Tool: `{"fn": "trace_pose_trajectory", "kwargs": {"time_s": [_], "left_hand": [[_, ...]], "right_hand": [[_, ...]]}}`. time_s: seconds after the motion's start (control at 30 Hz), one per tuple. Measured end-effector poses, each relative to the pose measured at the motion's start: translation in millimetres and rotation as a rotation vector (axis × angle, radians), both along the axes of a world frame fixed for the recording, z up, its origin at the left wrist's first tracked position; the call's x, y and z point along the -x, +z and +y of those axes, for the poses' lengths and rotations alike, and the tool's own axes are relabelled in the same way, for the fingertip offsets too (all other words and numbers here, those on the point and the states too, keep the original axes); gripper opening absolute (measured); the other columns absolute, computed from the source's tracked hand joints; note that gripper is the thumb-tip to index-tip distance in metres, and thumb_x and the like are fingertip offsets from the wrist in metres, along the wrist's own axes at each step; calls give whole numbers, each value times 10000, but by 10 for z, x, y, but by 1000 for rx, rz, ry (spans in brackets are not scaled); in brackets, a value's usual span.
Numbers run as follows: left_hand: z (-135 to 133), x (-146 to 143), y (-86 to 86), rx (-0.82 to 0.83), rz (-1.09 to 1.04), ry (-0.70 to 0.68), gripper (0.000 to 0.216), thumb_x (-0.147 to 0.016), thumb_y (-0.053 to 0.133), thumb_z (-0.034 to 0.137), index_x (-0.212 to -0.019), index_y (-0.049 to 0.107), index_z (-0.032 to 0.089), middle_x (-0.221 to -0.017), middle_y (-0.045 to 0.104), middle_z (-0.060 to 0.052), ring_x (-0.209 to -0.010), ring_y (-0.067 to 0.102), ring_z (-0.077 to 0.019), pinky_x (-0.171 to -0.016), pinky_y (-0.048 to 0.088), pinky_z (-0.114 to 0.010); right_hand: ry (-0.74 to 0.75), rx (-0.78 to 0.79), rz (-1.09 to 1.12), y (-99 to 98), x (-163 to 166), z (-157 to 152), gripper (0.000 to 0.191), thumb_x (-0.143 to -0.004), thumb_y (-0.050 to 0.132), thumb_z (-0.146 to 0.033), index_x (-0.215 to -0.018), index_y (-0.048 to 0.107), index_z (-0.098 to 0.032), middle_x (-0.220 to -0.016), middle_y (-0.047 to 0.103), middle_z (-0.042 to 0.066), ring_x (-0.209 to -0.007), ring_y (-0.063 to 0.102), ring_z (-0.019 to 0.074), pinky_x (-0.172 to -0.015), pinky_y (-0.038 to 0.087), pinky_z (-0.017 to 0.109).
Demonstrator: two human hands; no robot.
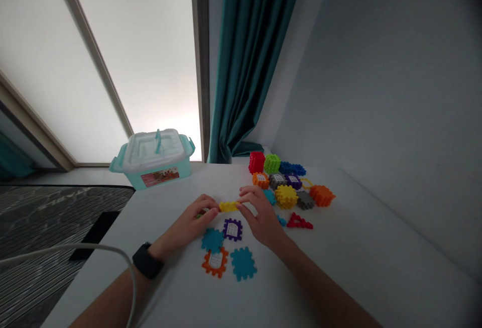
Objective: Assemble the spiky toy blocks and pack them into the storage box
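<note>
A yellow toothed building piece [228,207] is held edge-on between my two hands, just above or on the white table. My left hand [199,215], with a dark watch at the wrist, pinches its left end. The fingertips of my right hand [259,216] grip its right end. Something green and reddish shows partly under my left fingers, mostly hidden. Nearer to me lie flat a purple windowed piece [232,229], a blue piece [213,240] touching an orange windowed piece [216,262], and another blue piece [243,263].
Beyond my right hand stand stacks: red [256,162], lime green [271,164], dark blue [292,168], yellow [286,197], grey [305,200] and orange [322,195]. A red triangular piece [299,221] lies nearby. A lidded turquoise box [158,159] sits back left. A white cable [113,248] crosses the left foreground.
</note>
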State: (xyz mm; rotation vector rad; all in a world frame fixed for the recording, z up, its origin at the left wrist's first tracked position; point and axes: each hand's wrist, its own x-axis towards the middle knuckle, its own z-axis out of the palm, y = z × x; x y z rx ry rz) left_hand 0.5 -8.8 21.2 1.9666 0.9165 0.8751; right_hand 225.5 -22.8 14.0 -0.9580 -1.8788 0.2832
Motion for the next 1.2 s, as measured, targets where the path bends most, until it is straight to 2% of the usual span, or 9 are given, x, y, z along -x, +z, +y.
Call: {"fn": "trace_pose_trajectory", "kwargs": {"time_s": [0.13, 0.27, 0.4, 0.53, 0.67, 0.87, 1.2], "left_hand": [[-22, 22, 40, 8, 1, -43, 357, -968, 471, 484, -1019, 678, 197, -1040, 603, -67, -953, 600, -206, -841, 512, -331], [-37, 35, 42, 47, -15, -89, 321, -950, 510, 476, -998, 659, 196, -1064, 587, -67, -973, 595, -204, -850, 516, -329], [-14, 41, -27, 13, -23, -5, 260, -920, 584, 398, -1103, 609, 214, -1084, 569, -64, -993, 593, -202, -839, 534, -330], [7, 49, -104, -219, 63, 154, 382, -849, 699, 347, -1197, 575, 251, -1135, 539, -65, -1028, 577, -222, -923, 519, -391], [8, 58, -149, -375, 77, 170, 376, -849, 709, 366, -1181, 581, 244, -1156, 530, -82, -1087, 558, -244, -961, 503, -410], [8, 46, -178, -376, 69, 157, 374, -865, 693, 384, -1185, 561, 242, -1157, 526, -82, -1051, 562, -233, -937, 512, -405], [-28, -26, -154, -285, 36, 129, 366, -847, 703, 318, -1168, 550, 235, -1103, 543, -66, -948, 571, -210, -869, 513, -376]], "right_hand": [[41, -212, -182, -10, -15, -47, 89, -969, 526, -201, -995, 603, -237, -1082, 592, 82, -1136, 561, 233, -972, 474, 423], [65, -275, -251, -21, 1, -74, 98, -965, 535, -173, -1010, 599, -232, -1091, 593, 83, -1139, 562, 230, -968, 482, 423], [56, -198, -260, -38, -5, -51, 129, -955, 553, -216, -1079, 574, -242, -1149, 597, 96, -1170, 559, 244, -985, 491, 454], [53, -84, -268, -81, -19, -11, 321, -914, 610, -284, -1215, 514, -229, -1257, 587, 127, -1225, 541, 275, -1019, 484, 500], [40, -101, -285, -109, -1, -7, 344, -904, 624, -275, -1226, 509, -230, -1254, 606, 133, -1214, 560, 279, -1013, 494, 509], [14, -168, -313, -88, 37, -33, 304, -908, 620, -268, -1193, 524, -228, -1252, 611, 133, -1201, 572, 279, -1007, 500, 509], [26, -122, -305, -65, 19, -33, 299, -898, 632, -263, -1181, 539, -238, -1289, 601, 127, -1219, 563, 272, -1014, 496, 505]]}}
